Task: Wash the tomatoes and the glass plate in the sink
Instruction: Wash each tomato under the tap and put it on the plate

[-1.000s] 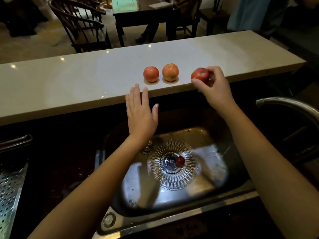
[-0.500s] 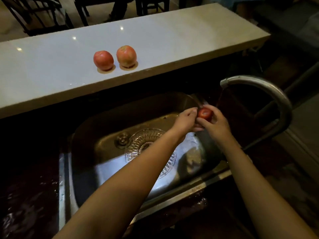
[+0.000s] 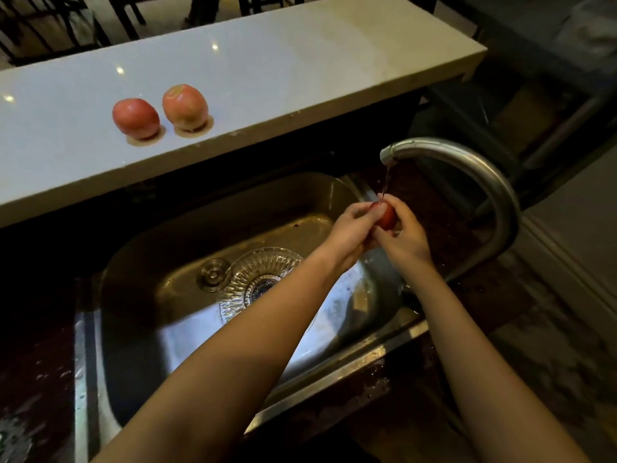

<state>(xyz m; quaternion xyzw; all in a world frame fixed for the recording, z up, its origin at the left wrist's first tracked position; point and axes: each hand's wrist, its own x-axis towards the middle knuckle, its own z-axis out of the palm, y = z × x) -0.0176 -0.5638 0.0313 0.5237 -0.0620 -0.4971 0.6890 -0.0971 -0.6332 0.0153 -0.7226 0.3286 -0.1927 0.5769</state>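
Where the curved steel faucet (image 3: 467,158) pours, left hand (image 3: 350,232) and right hand (image 3: 405,240) grip one small red tomato (image 3: 388,218). Ribbed glass plate (image 3: 253,279) lies in the steel sink (image 3: 233,208); two pale-red tomatoes (image 3: 136,117) (image 3: 184,106) sit on the white counter (image 3: 300,68).

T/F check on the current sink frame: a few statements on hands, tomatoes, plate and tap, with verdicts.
1. The left hand and right hand both hold the small red tomato under the curved steel faucet. True.
2. Three tomatoes sit on the counter. False: two pale red tomatoes sit on the white stone counter.
3. The clear cut-glass plate lies in the steel sink. True.
4. The faucet is dry. False: a thin stream falls onto the small red tomato.
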